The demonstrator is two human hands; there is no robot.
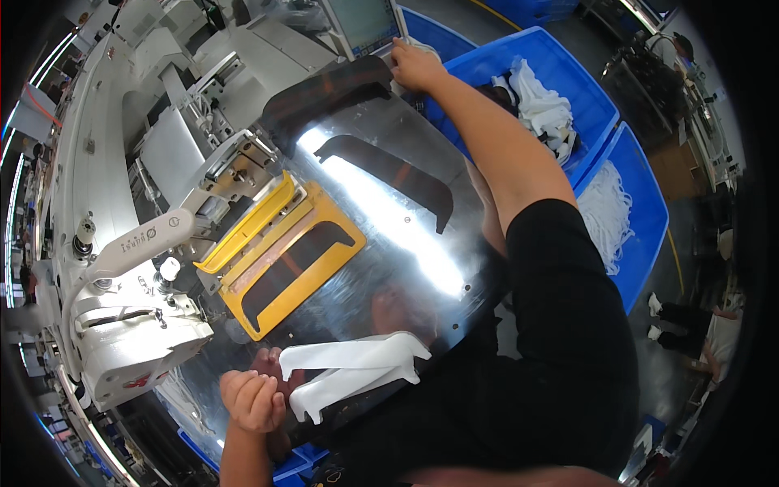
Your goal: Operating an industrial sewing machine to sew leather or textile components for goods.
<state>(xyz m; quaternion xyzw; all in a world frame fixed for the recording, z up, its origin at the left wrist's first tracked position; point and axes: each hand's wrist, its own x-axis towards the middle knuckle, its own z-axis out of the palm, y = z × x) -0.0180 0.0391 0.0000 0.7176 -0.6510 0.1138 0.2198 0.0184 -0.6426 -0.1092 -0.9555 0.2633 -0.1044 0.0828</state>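
My left hand is closed in a loose fist at the near left edge of the metal table, with nothing showing in its fingers. Just right of it lie white, curved collar-shaped pieces, partly overlapping. My right hand reaches far across with curled fingers, at the right end of a dark plaid collar-shaped fabric piece and by a screen's lower corner. What those fingers hold, if anything, is hidden. A separate dark plaid piece lies flat nearer me. Another dark piece lies in a yellow frame clamp.
A large white sewing machine fills the left, its pale arm reaching toward the clamp. A screen stands at the back. Blue bins at right hold white fabric and strips. The metal table reflects bright light. Other people are at far right.
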